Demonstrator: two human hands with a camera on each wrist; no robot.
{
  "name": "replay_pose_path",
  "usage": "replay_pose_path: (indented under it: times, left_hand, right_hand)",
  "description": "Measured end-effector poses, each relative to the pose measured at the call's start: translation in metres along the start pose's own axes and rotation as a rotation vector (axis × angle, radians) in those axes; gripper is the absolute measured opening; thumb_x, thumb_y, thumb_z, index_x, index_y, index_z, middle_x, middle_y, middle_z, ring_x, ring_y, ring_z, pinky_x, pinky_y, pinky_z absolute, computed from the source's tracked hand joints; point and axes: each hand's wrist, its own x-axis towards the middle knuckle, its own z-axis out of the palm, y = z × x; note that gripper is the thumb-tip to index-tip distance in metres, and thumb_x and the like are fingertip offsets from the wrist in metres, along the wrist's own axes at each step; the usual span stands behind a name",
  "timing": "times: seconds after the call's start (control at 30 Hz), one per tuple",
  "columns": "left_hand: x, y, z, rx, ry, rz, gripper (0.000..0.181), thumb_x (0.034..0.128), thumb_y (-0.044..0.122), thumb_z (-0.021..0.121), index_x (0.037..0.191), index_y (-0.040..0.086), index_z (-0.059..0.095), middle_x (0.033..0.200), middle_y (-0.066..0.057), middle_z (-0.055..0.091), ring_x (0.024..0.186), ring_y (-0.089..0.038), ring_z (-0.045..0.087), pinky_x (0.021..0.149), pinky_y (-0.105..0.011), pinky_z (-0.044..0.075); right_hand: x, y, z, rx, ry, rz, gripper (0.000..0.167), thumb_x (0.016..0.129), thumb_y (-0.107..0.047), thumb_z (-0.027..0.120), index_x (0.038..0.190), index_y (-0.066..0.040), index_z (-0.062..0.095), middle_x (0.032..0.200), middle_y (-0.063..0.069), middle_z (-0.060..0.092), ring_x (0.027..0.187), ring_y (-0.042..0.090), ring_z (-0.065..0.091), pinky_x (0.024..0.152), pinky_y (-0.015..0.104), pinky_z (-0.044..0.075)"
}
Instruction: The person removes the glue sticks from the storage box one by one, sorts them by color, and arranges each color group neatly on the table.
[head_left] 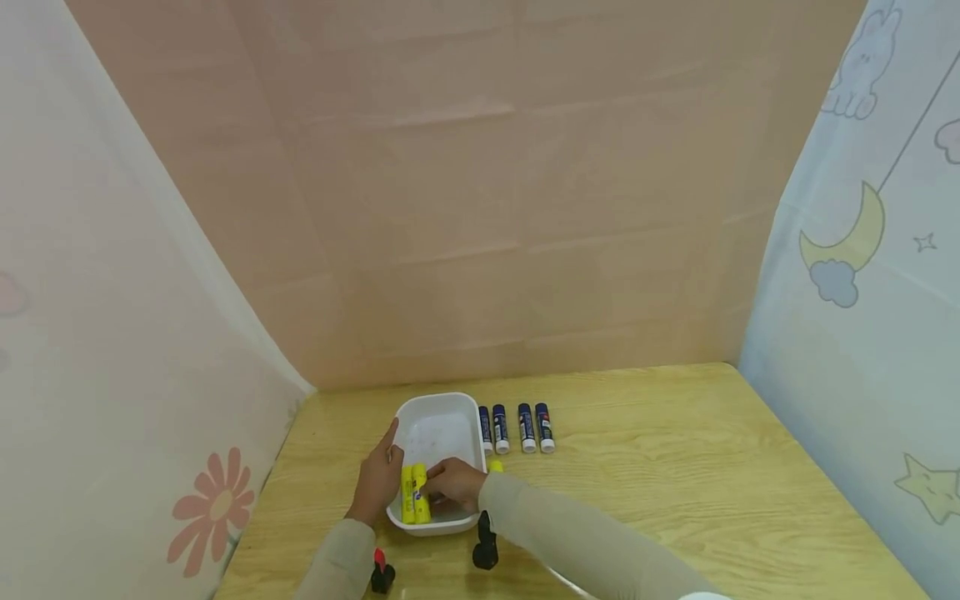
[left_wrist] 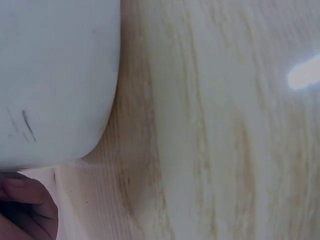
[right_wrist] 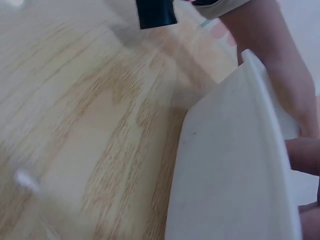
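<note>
A white plastic tray (head_left: 442, 417) stands on the wooden table, its side wall (right_wrist: 225, 165) close up in the right wrist view. My left hand (head_left: 378, 479) grips the tray's left rim; its curled fingers (left_wrist: 30, 197) show at the tray's edge in the left wrist view. Two yellow glue sticks (head_left: 408, 496) lie side by side in the tray's near left part. Reaching over the right wall, my right hand (head_left: 456, 483) pinches the right-hand one of the two, a yellow glue stick (head_left: 420, 479). Its fingertips are partly hidden.
Several dark blue glue sticks (head_left: 527, 429) with white ends lie in a row right of the tray. Another yellow piece (head_left: 496, 465) peeks out beside the tray, mostly covered by my right sleeve. Fabric backdrops enclose the wooden table (head_left: 660, 467) at the back and sides.
</note>
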Motion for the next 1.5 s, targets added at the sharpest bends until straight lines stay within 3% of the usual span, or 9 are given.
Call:
replay_pose_path:
  times: [0.1,0.3,0.53,0.7,0.83,1.07,1.37,1.5]
  left_hand:
    - [-0.001,0.0,0.001,0.005,-0.011,0.006,0.054,0.1035,0.027,0.036,0.156,0.026,0.024,0.073,-0.007,0.04,0.052,-0.016,0.035,0.049,-0.031,0.04]
    - [0.0,0.0,0.001,0.045,-0.005,0.025,0.054,0.1035,0.026,0.036,0.156,0.026,0.025,0.088,-0.011,0.053,0.056,-0.016,0.036,0.058,-0.033,0.04]
    - [-0.001,0.001,0.0,0.041,-0.004,0.021,0.053,0.1034,0.028,0.035,0.156,0.027,0.025,0.076,-0.007,0.045,0.053,-0.015,0.033,0.053,-0.032,0.038]
    - [-0.003,0.001,0.004,0.031,-0.018,0.015,0.054,0.1036,0.028,0.036,0.156,0.028,0.024,0.072,-0.006,0.042,0.053,-0.015,0.035,0.05,-0.032,0.038]
    - [-0.003,0.0,0.006,0.029,-0.02,0.017,0.054,0.1038,0.028,0.037,0.156,0.028,0.024,0.072,-0.005,0.043,0.053,-0.015,0.035,0.051,-0.032,0.039]
    - [-0.005,0.0,0.005,0.03,-0.007,0.008,0.054,0.1036,0.028,0.036,0.156,0.029,0.024,0.067,-0.005,0.042,0.049,-0.014,0.035,0.046,-0.031,0.04]
    - [-0.001,0.001,0.002,0.081,0.026,0.027,0.053,0.1031,0.029,0.035,0.156,0.027,0.026,0.064,-0.004,0.04,0.048,-0.013,0.032,0.045,-0.031,0.036]
    - [0.0,0.0,0.001,0.093,0.021,0.039,0.054,0.1032,0.028,0.036,0.156,0.025,0.026,0.064,-0.004,0.039,0.047,-0.013,0.032,0.045,-0.031,0.036]
  right_hand:
    - [0.0,0.003,-0.005,0.039,-0.044,-0.036,0.034,0.091,-0.008,0.066,0.122,0.004,0.059,0.103,0.01,0.067,0.094,0.022,0.065,0.085,0.04,0.053]
    - [-0.002,0.003,-0.013,0.21,-0.134,-0.119,0.042,0.095,-0.012,0.062,0.133,0.004,0.052,0.115,0.01,0.063,0.106,0.022,0.062,0.094,0.043,0.048]
    - [-0.009,0.002,-0.02,0.415,-0.276,-0.222,0.045,0.099,-0.01,0.053,0.139,0.007,0.043,0.131,0.019,0.055,0.117,0.027,0.058,0.096,0.039,0.047]
    - [-0.016,0.005,-0.029,0.564,-0.363,-0.25,0.045,0.103,-0.008,0.045,0.144,0.006,0.035,0.145,0.027,0.038,0.118,0.024,0.056,0.1,0.038,0.043]
    - [-0.02,0.006,-0.034,0.648,-0.416,-0.26,0.045,0.103,-0.008,0.044,0.145,0.006,0.033,0.145,0.026,0.038,0.12,0.023,0.055,0.103,0.038,0.04]
    - [-0.023,0.005,-0.046,0.645,-0.426,-0.279,0.045,0.103,-0.005,0.041,0.145,0.007,0.032,0.131,0.014,0.054,0.117,0.023,0.057,0.102,0.038,0.041]
    - [-0.039,0.002,-0.086,0.579,-0.412,-0.304,0.044,0.103,-0.005,0.039,0.146,0.002,0.034,0.131,0.012,0.056,0.118,0.023,0.057,0.104,0.04,0.039]
    - [-0.05,0.006,-0.109,0.5,-0.376,-0.298,0.047,0.103,-0.005,0.041,0.148,0.003,0.031,0.139,0.021,0.048,0.119,0.023,0.056,0.104,0.041,0.038]
